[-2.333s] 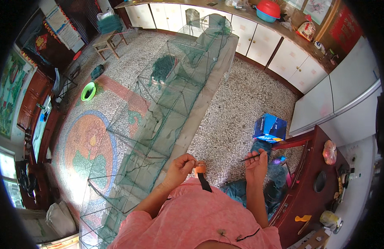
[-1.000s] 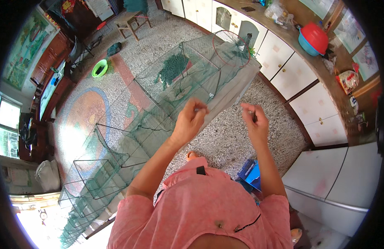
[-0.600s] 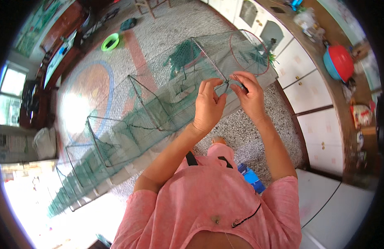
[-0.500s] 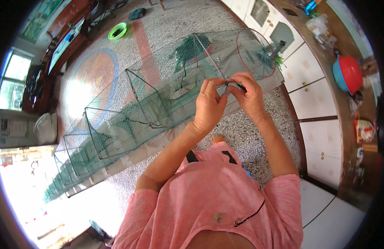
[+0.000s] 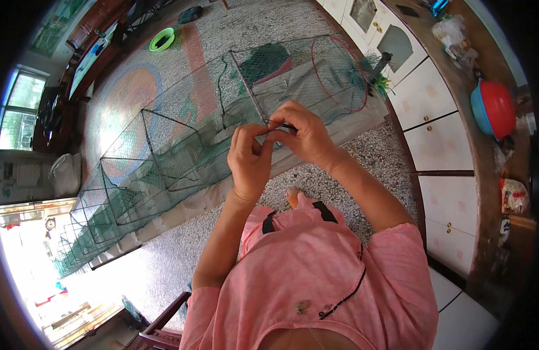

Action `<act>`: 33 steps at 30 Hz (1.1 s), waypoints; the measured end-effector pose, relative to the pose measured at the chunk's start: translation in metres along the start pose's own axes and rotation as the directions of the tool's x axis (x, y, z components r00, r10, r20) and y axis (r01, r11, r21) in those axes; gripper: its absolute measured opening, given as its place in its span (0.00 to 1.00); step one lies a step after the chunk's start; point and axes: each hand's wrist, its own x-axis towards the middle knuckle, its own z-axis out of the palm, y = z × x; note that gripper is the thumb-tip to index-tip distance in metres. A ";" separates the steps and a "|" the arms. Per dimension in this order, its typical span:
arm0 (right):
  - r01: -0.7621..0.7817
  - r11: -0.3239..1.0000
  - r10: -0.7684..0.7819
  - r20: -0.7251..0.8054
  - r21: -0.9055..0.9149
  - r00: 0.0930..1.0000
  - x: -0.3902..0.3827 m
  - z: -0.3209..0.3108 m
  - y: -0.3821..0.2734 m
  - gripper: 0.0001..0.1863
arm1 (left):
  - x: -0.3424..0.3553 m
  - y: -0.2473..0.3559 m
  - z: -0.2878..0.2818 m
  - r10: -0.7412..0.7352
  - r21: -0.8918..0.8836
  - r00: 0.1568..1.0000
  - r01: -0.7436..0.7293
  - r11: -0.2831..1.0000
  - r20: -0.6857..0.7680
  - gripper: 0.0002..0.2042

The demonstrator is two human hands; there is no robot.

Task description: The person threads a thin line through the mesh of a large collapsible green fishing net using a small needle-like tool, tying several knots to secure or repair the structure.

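Location: the net extends from lower left to upper right of the view, above a grey sheet. Dark frames and a red hoop spread the mesh.

Hands: the left hand is closed in a pinch on the net at the lower end of a rod; whether mesh, cord or rod lies between its fingertips is too small to tell. The right hand is closed around a slender dark tool, its fingertips meeting the left ones at the same spot.

Handling: judge the net light for its length, but bulky. The mesh appears thin and soft; expect it to sag, snag or tear under a sharp pull. The frames and rod appear stiff and carry the shape. The rod may slip between loose fingers.

Grip: to shift the net, hold a frame or the hoop, not open mesh. For fine work, pinch close to the rod, where support is best. Keep the tool clear of slack mesh
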 end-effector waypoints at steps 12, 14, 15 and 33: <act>0.023 0.999 -0.021 0.062 -0.031 0.998 0.000 0.001 -0.002 0.12 | -0.002 -0.007 0.000 -0.021 0.051 1.000 0.022 0.998 -0.016 0.10; 0.015 1.000 -0.014 0.060 -0.026 0.998 -0.002 0.004 -0.004 0.12 | -0.003 -0.002 -0.002 -0.030 0.069 0.999 0.032 0.997 -0.024 0.10; 0.020 0.999 -0.019 0.032 -0.029 0.999 -0.003 0.006 -0.002 0.11 | -0.003 -0.002 -0.001 -0.041 0.055 0.999 0.042 0.998 -0.022 0.10; -0.282 0.939 0.289 -0.003 0.199 0.957 -0.062 -0.070 -0.015 0.09 | -0.027 0.024 -0.069 -0.331 -0.347 0.914 0.397 0.850 0.233 0.07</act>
